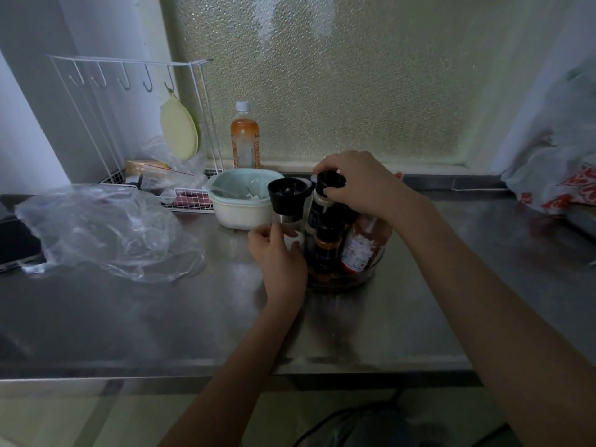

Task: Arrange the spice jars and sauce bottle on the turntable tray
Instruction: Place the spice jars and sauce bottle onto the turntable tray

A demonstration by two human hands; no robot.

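Note:
A clear round turntable tray point(361, 275) sits on the steel counter at the centre. A red sauce bottle point(361, 246) with a white label leans in it on the right. A small dark spice jar point(326, 250) with an orange band stands at the tray's front. My left hand point(280, 256) grips the lower body of a black-topped grinder point(287, 195) at the tray's left edge. My right hand point(358, 185) closes over the black cap of a tall spice jar point(319, 204) at the back of the tray.
A mint and white bowl point(242, 201) stands just behind the tray on the left. A crumpled clear plastic bag point(106, 230) lies at the left. An orange drink bottle point(244, 140), a white wire rack point(135, 124) and a printed bag point(561, 188) line the back.

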